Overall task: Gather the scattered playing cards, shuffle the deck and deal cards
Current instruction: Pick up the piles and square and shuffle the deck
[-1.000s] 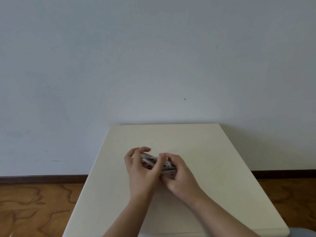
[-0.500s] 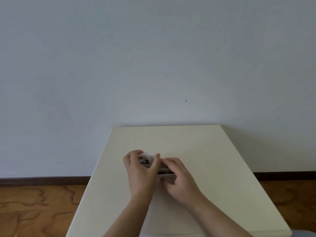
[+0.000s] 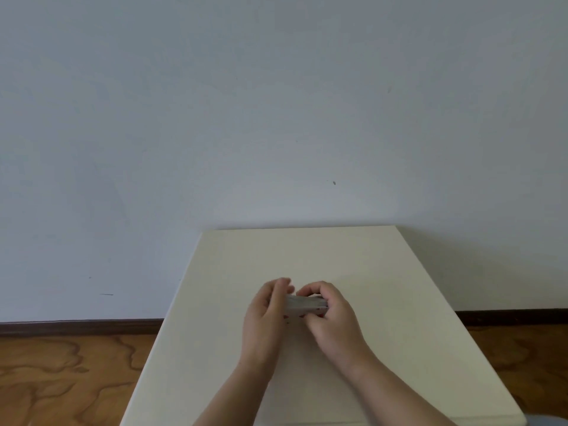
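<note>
A deck of playing cards point(image 3: 302, 305) sits squared between both hands over the middle of the cream table point(image 3: 384, 287). My left hand point(image 3: 264, 315) presses flat against the deck's left end, fingers pointing away from me. My right hand point(image 3: 330, 315) cups the deck's right end from above, fingers curled over the top edge. Only the deck's long side edge and a few red pips on the bottom card show; the rest is hidden by my hands. No loose cards lie on the table.
The table stands against a plain pale wall point(image 3: 276, 118). Wooden floor point(image 3: 70, 373) shows on both sides, with a dark baseboard point(image 3: 76, 325) along the wall.
The two splayed packets have been pushed together into one squared deck. My hands have closed in on its ends and shifted slightly to the right.
</note>
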Available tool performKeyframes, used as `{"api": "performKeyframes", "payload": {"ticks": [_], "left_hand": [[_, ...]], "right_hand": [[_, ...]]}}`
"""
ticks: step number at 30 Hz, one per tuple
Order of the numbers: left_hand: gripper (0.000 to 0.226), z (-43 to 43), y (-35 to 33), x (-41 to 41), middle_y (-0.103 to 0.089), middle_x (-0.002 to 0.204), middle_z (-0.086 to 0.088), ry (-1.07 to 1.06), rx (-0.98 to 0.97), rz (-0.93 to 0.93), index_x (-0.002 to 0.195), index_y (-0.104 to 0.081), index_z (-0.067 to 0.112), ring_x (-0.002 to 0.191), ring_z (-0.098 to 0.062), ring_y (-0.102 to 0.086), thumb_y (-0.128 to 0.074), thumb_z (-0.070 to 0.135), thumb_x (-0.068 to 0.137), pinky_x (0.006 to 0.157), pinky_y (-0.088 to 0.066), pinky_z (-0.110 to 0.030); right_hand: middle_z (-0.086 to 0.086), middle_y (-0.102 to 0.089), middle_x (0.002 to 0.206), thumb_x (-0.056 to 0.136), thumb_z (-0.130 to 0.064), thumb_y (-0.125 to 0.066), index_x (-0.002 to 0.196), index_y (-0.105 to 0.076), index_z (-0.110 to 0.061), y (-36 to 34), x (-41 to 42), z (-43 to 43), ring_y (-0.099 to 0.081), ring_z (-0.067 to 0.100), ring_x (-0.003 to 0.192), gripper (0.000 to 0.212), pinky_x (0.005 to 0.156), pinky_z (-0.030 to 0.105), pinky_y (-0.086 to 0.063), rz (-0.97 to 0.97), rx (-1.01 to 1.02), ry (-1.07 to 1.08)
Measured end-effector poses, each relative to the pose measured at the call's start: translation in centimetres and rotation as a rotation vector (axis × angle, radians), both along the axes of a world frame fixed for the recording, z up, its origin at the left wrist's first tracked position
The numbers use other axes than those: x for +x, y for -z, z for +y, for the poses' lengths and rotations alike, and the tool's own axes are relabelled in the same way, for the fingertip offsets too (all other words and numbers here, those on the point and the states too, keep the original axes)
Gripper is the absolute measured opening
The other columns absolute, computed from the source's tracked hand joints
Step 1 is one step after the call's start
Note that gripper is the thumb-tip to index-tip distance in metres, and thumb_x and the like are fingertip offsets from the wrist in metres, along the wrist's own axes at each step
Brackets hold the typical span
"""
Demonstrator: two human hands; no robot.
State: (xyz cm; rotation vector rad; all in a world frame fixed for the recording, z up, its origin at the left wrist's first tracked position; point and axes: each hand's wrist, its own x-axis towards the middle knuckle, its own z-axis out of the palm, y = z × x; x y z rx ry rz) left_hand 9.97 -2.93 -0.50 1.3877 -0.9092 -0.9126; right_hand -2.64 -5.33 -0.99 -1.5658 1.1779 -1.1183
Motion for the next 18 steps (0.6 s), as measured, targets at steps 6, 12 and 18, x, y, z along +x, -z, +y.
{"api": "performKeyframes", "payload": {"ticks": [6,12,18], "left_hand": [[0.024,-0.4,0.6,-0.1,-0.063,0.126,0.016,-0.086,-0.013,-0.084,0.118,-0.060,0.044,0.107,0.010,-0.057,-0.055,0.031,0.099,0.085,-0.048,-0.014],[0.031,-0.7,0.2,-0.1,-0.055,0.134,0.026,0.103,0.032,0.045,0.130,-0.055,0.048,0.116,0.018,-0.049,-0.041,0.035,0.104,0.096,-0.044,-0.017],[0.029,-0.7,-0.3,0.4,-0.059,0.134,0.015,0.166,0.049,0.006,0.128,-0.054,0.044,0.110,0.015,-0.055,-0.049,0.030,0.103,0.083,-0.044,-0.009]], "right_hand": [[-0.011,-0.070,0.092,0.101,-0.040,-0.045,0.100,-0.063,-0.035,-0.4,0.6,-0.1,-0.063,-0.004,0.087,0.018,0.074,0.014,-0.046,-0.066,0.076,0.112],[-0.011,-0.070,0.106,0.102,-0.032,-0.049,0.111,-0.062,-0.036,-0.7,1.4,-0.2,-0.066,-0.004,0.095,0.016,0.079,0.016,-0.049,-0.164,0.161,0.065],[-0.008,-0.069,0.106,0.080,-0.006,-0.069,0.118,-0.061,-0.034,-1.1,-1.1,-1.0,-0.067,0.005,0.091,0.048,0.083,0.021,-0.052,0.193,0.104,-0.252]]}}
